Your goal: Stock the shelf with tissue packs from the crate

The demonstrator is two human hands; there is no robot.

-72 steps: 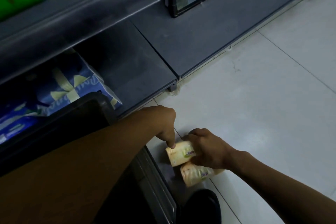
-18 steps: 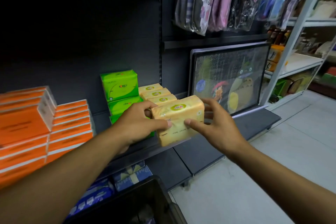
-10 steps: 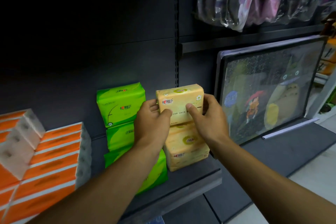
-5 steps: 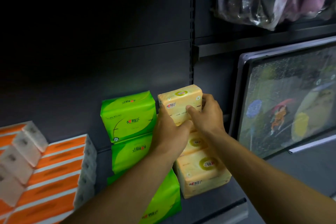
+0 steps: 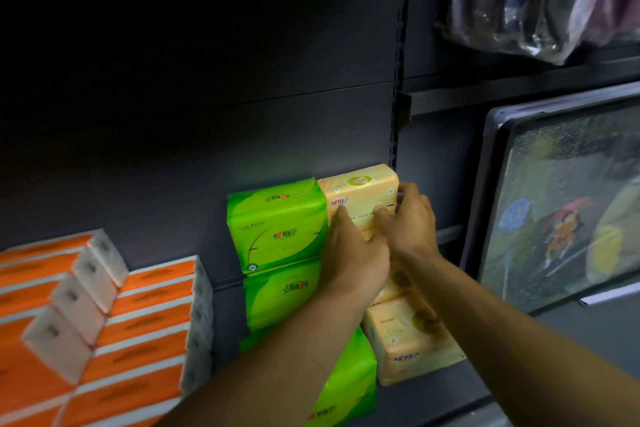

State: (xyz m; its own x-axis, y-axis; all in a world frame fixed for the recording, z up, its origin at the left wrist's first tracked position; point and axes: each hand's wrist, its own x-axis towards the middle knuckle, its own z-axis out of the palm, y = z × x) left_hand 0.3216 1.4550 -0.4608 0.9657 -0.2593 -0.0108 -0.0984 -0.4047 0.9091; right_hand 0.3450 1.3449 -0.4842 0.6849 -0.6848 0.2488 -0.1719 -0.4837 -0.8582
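1. Top of the stack now! The right hand (image 5: pixel 412 222) grips the yellow tissue pack (image 5: pixel 360 192), thumb on its front face, fingers (image 5: pixel 406 191) curled round its right end.
2. The left hand (image 5: pixel 356 253) pinches nothing that I can see. One straight digit lies flat on the pack's front, pushing, and its other fingers are hidden.
3. That looks like a squaring-up push: front pressure seats the pack back, while the end grip steers it flush.
4. Left of the fingers, the pack touches the green tissue packs (image 5: pixel 277 229), which leaves no room for a left-side grip.
5. Below the fingers sit more stacked yellow packs (image 5: pixel 408 340) on the shelf (image 5: pixel 450 392), and the new one rides on top of them.
6. Against half a second ago, the pack sits a touch further back and the left hand has dropped lower on its face. A second ago both hands held its ends.
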